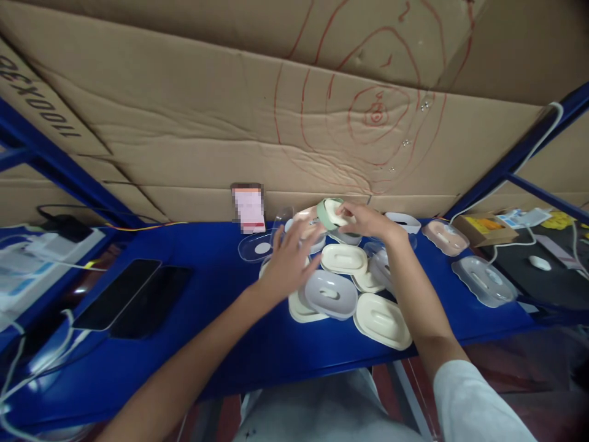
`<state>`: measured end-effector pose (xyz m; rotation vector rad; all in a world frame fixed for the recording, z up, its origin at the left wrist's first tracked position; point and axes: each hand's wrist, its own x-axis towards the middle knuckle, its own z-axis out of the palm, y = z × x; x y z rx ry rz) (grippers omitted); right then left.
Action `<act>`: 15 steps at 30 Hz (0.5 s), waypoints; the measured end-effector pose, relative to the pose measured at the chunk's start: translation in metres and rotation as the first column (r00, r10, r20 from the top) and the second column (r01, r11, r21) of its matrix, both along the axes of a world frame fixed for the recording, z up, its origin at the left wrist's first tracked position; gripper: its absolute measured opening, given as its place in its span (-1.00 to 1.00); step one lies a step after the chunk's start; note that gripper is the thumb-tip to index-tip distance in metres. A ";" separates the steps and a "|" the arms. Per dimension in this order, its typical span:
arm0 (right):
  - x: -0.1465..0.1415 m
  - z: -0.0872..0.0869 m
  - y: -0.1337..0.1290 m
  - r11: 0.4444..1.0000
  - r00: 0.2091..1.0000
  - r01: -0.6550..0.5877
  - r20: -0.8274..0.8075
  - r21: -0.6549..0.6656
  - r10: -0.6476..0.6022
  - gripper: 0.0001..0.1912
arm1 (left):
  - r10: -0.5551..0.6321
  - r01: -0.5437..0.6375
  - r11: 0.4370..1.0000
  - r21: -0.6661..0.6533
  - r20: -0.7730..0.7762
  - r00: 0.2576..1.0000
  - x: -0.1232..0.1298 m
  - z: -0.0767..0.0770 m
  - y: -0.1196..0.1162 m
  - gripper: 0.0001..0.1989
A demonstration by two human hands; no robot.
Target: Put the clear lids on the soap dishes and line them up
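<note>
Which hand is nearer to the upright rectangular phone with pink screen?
The left hand: rightward, in front of the phone. The right hand: farther right, holding the green rounded piece.

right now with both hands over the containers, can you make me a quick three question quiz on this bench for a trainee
1. Multiple choice: the right hand has its fingers on a piece coloured
a) black
b) pale green and cream
c) red
2. True or false: the phone stands in front of the cardboard wall.
3. Short answer: are the fingers of the left hand spread or clenched into a fist?

Key: 1. b; 2. true; 3. spread, though the hand is somewhat blurred.
</note>
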<state>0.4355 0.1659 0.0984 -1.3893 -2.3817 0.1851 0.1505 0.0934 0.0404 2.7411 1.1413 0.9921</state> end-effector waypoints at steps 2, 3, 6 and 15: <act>-0.001 0.007 -0.006 0.998 0.999 -0.033 -0.008 -0.061 0.032 -0.63 | -0.136 0.146 0.987 0.064 -0.138 0.981 0.001 -0.007 -0.046 -0.39; -0.002 0.014 -0.011 0.996 0.999 -0.050 -0.023 -0.068 0.048 -0.62 | -0.185 0.201 0.977 0.075 -0.184 0.965 0.005 -0.012 -0.068 -0.38; -0.004 0.047 -0.031 0.997 0.991 -0.080 -0.111 0.008 0.081 -0.57 | -0.290 0.336 0.935 0.117 -0.293 0.911 0.031 -0.031 -0.120 -0.40; 0.020 0.133 -0.122 0.908 0.943 0.215 -0.317 0.360 -0.097 -0.71 | -0.255 0.340 0.930 0.141 -0.417 0.872 0.102 -0.048 -0.138 -0.62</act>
